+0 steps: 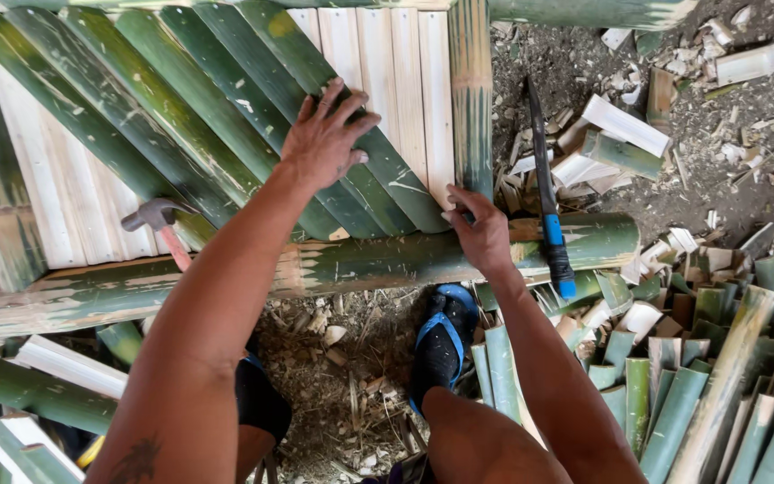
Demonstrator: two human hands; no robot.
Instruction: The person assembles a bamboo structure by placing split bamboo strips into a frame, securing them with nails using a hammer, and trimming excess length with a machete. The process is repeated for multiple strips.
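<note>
While I am looking down through the head camera, these lines are telling what I am seeing.

Hidden: both forearms are covering much of the lower frame pole [387,260]; the hammer [159,220] handle is disappearing behind my left arm, and I am not making out its end.

Cut off: the panel is running out of view at the top and left; the slat pile [709,394] is running off the right and bottom edges.

Left hand [326,134]: it is lying flat with fingers spread, pressing on the green diagonal slats [181,116] of the bamboo panel.

Right hand [481,235]: it is curling at the panel's lower right corner, fingertips pinching the end of a slat against the pole; what is under the fingers I cannot tell.

Panel: pale, flat split strips [387,63] are lying side by side beneath glossy green, curved diagonal ones.

Knife [548,215]: a long dark blade with a blue-banded handle is resting across the pole, just beside my right hand.

Ground: dirt is showing, littered with pale chips and shavings [674,90].

Foot: a blue-strapped sandal [441,345] is sitting below the pole.
</note>
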